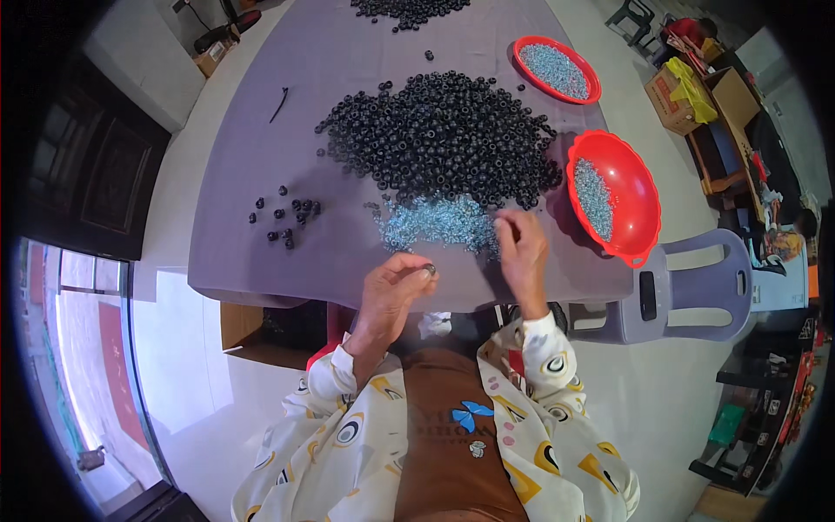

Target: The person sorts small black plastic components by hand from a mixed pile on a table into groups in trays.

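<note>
Left hand pinches 1 black ring, seemingly; fingertips hide it.

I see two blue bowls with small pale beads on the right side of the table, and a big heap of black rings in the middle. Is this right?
Not quite: the two bowls are red, not blue. The head view shows both on the right side of the table, each with small pale bluish beads inside. The big heap of black rings does lie in the middle.
</note>
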Demonstrator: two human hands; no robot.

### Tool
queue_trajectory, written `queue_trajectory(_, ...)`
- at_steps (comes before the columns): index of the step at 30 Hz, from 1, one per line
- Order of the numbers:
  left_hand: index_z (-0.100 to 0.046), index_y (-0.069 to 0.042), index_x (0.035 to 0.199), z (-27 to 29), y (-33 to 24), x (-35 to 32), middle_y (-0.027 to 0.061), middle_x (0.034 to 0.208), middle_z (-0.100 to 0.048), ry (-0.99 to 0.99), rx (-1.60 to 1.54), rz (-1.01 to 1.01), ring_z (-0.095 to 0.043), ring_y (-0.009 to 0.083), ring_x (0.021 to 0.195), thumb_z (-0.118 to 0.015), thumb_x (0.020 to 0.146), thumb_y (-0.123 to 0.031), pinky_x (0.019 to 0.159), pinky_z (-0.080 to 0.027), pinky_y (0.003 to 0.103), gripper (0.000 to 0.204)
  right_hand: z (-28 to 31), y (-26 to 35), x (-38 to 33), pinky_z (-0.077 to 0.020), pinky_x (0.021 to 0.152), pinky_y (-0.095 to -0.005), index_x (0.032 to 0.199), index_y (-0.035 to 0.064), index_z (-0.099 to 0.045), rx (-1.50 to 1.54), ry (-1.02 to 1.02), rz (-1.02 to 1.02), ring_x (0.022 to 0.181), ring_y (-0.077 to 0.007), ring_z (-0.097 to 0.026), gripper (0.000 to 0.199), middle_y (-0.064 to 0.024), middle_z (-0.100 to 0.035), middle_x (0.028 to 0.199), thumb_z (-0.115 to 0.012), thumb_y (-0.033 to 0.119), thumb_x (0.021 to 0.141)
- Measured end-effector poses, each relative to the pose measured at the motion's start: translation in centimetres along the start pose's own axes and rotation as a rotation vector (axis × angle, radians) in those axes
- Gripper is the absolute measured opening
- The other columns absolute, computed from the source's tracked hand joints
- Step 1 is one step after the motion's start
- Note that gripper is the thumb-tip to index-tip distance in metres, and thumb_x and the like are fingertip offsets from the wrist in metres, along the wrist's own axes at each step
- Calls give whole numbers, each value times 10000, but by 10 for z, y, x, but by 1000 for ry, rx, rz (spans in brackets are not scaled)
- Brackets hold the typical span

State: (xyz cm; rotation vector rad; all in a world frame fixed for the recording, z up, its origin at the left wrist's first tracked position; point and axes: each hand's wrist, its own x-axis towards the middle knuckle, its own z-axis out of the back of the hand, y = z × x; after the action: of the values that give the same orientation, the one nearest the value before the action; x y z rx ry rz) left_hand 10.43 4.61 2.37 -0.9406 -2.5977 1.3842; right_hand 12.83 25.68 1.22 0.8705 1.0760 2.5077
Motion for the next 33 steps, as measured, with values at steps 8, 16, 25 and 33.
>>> queue_trajectory(8,-583,3,937,0,2,-1,94,834,-595,10,36,37,-537,147,731,-572,826,-31,718,-437,275,117,-17,-43,27,-449,674,-410,857,2,-561,-363,109,49,798,-350,-559,157,-165,-567,878,-630,115,775)
queue_trajectory(16,-574,6,963,-3,5,1,89,845,-593,-1,54,9,-542,142,742,-559,841,-24,712,-439,268,126,-8,-50,20,-452,586,-362,882,18,-547,19,71,-130,660,-250,-574,112,-128,-574,748,-579,60,784)
queue_trajectory(25,-586,-3,971,-6,10,3,51,882,-613,33,120,-80,-559,95,767,-589,828,-29,705,-464,232,145,2,55,-27,-356,517,-163,868,33,-561,826,461,-296,590,-8,-435,96,57,-511,691,-614,3,793)
queue_trajectory(33,-586,-3,958,-6,3,-4,33,890,-611,53,259,-102,-554,83,785,-610,829,-41,723,-454,226,137,10,60,-25,-389,510,-162,871,24,-569,825,595,-350,582,-14,-479,92,34,-539,682,-625,5,800)
